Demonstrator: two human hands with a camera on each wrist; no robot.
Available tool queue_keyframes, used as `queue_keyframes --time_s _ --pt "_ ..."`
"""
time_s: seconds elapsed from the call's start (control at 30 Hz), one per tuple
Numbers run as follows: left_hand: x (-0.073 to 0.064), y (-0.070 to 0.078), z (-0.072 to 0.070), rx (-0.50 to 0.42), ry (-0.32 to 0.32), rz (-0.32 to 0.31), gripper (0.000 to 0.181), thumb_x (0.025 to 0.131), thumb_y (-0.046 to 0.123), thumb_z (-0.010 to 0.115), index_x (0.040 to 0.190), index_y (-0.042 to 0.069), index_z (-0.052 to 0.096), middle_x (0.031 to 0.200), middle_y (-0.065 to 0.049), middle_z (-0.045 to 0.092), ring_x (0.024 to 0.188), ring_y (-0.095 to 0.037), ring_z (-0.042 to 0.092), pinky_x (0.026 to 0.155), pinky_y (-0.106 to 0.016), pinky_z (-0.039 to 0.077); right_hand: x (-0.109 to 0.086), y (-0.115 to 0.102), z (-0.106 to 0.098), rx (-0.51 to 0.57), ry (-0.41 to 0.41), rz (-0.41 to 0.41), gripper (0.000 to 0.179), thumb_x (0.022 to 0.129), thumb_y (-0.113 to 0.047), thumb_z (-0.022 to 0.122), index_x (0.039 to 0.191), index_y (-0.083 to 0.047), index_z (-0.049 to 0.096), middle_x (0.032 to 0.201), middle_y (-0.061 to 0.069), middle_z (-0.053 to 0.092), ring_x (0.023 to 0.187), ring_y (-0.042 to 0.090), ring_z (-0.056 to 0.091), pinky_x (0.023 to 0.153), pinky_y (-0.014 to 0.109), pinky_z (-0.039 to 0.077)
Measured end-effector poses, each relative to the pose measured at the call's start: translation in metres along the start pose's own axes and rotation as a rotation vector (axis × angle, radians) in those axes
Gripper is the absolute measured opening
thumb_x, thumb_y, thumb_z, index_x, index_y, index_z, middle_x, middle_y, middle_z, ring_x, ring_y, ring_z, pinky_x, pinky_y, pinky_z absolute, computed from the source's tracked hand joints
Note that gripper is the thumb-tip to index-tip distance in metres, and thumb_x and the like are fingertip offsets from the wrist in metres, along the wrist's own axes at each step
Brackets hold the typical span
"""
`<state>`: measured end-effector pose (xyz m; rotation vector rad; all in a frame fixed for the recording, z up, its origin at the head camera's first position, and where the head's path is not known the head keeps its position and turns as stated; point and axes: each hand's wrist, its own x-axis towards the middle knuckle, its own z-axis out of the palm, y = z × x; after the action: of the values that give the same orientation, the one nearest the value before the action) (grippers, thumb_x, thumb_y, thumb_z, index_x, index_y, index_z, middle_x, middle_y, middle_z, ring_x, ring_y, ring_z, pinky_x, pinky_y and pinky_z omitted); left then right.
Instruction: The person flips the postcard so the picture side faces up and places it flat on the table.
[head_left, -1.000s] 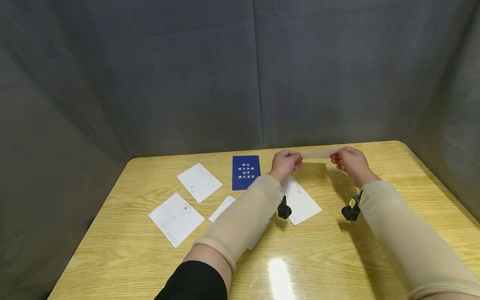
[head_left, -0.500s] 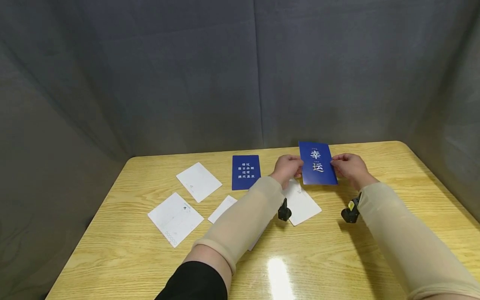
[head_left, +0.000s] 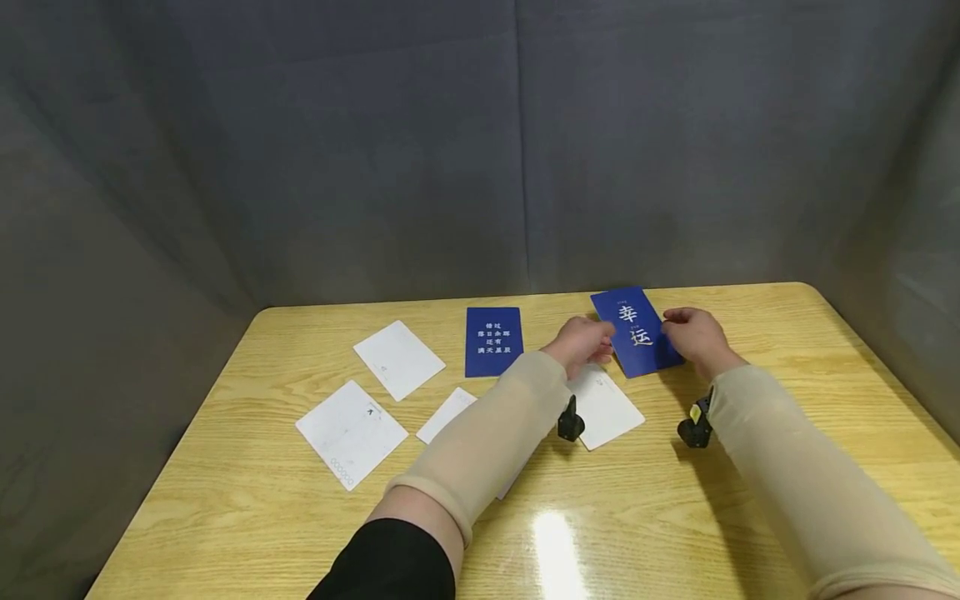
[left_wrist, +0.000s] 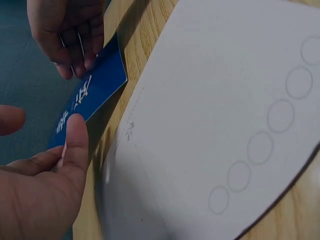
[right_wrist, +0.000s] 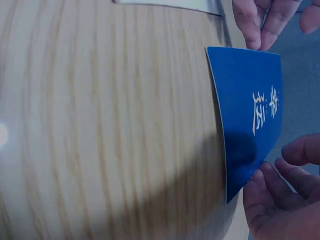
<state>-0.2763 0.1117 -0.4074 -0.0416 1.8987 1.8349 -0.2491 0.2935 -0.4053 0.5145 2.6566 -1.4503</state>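
Observation:
A blue postcard (head_left: 636, 332) with large pale characters lies at the back right of the table, slanted with its top toward the left. My left hand (head_left: 582, 342) is at its left edge, fingertips touching the edge in the right wrist view and thumb held apart. At the opposite edge is my right hand (head_left: 697, 336); its fingers (right_wrist: 267, 192) reach the card's edge while its thumb stays raised off it. Just in front lies a white postcard (head_left: 606, 410), partly covered by my left hand and wrist; a row of printed circles shows on it in the left wrist view.
Another blue postcard (head_left: 493, 342) with white writing lies left of my hands. Two white cards, one upper (head_left: 399, 361) and one lower (head_left: 352, 435), are farther left. My left forearm partly hides a smaller-looking white card (head_left: 446, 413). A grey curtain (head_left: 375, 167) stands behind the table.
The postcard, first seen as a thin pale strip between both hands, has tipped to show its blue face, come down and turned counterclockwise. Both thumbs have come away from it.

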Motion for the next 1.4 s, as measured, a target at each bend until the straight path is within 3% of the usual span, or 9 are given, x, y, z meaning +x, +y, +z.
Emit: queue_keyframes --time_s 0.1,0.37,0.57,0.7,0.83,1.07,1.2,1.4 --pt "0.001 -0.002 0.001 -0.011 -0.007 -0.028 0.013 0.1 0.007 0.06 0.105 -0.004 0.062 0.08 -0.005 0.055 0.069 -0.014 0.057 0.08 -0.031 0.058 -0.001 0.001 0.003 -0.021 -0.015 0.001 0.049 0.105 -0.008 0.041 0.149 0.014 0.039 0.151 0.035 0.039 0.14 0.047 0.038 0.116 0.054 0.033" --pt "-0.001 -0.001 0.003 -0.042 -0.005 -0.057 0.007 0.101 0.008 0.061 0.1 0.001 0.06 0.085 -0.008 0.055 0.072 -0.016 0.057 0.089 -0.035 0.057 0.0 0.002 0.005 -0.058 -0.032 0.019 0.049 0.107 -0.009 0.04 0.151 0.013 0.037 0.152 0.036 0.037 0.14 0.048 0.038 0.116 0.056 0.034" --pt "-0.006 -0.006 0.002 -0.039 -0.013 -0.039 0.008 0.1 0.007 0.061 0.104 0.0 0.06 0.084 -0.008 0.054 0.068 -0.015 0.057 0.08 -0.03 0.058 -0.002 0.005 0.006 -0.06 -0.045 0.004 0.05 0.106 -0.009 0.042 0.15 0.014 0.037 0.151 0.036 0.038 0.139 0.048 0.039 0.116 0.056 0.034" --pt "-0.013 -0.006 0.001 -0.03 0.021 -0.015 0.014 0.1 0.006 0.061 0.111 -0.002 0.062 0.09 -0.011 0.06 0.067 -0.014 0.056 0.082 -0.032 0.057 -0.003 0.006 0.008 -0.072 -0.053 -0.033 0.05 0.105 -0.01 0.044 0.148 0.014 0.039 0.149 0.036 0.04 0.136 0.048 0.041 0.114 0.056 0.036" --pt "-0.021 0.0 -0.004 -0.035 0.047 -0.003 0.03 0.1 0.006 0.061 0.127 -0.005 0.059 0.11 -0.016 0.064 0.079 -0.018 0.061 0.089 -0.036 0.057 -0.005 0.002 0.01 -0.106 -0.056 -0.09 0.05 0.103 -0.011 0.046 0.146 0.015 0.042 0.145 0.036 0.044 0.133 0.048 0.045 0.112 0.056 0.038" --pt "-0.032 0.011 -0.023 -0.045 0.002 0.045 0.041 0.101 0.008 0.059 0.139 -0.006 0.055 0.125 -0.012 0.063 0.117 -0.032 0.062 0.09 -0.034 0.057 -0.013 -0.013 0.014 -0.159 -0.109 -0.175 0.049 0.104 -0.01 0.048 0.146 0.015 0.042 0.143 0.036 0.047 0.13 0.048 0.049 0.108 0.056 0.042" --pt "-0.039 0.011 -0.032 -0.037 0.008 0.035 0.04 0.101 0.007 0.059 0.138 -0.006 0.055 0.125 -0.012 0.063 0.122 -0.034 0.06 0.091 -0.034 0.057 -0.022 -0.022 0.019 -0.212 -0.16 -0.211 0.048 0.104 -0.012 0.049 0.144 0.014 0.046 0.14 0.036 0.05 0.126 0.048 0.052 0.105 0.055 0.046" --pt "-0.048 0.003 -0.038 -0.022 0.009 0.014 0.036 0.1 0.008 0.06 0.132 -0.006 0.057 0.118 -0.011 0.063 0.12 -0.034 0.06 0.09 -0.034 0.057 -0.031 -0.029 0.029 -0.216 -0.224 -0.203 0.048 0.104 -0.014 0.052 0.144 0.012 0.046 0.141 0.036 0.049 0.126 0.047 0.051 0.106 0.056 0.045"
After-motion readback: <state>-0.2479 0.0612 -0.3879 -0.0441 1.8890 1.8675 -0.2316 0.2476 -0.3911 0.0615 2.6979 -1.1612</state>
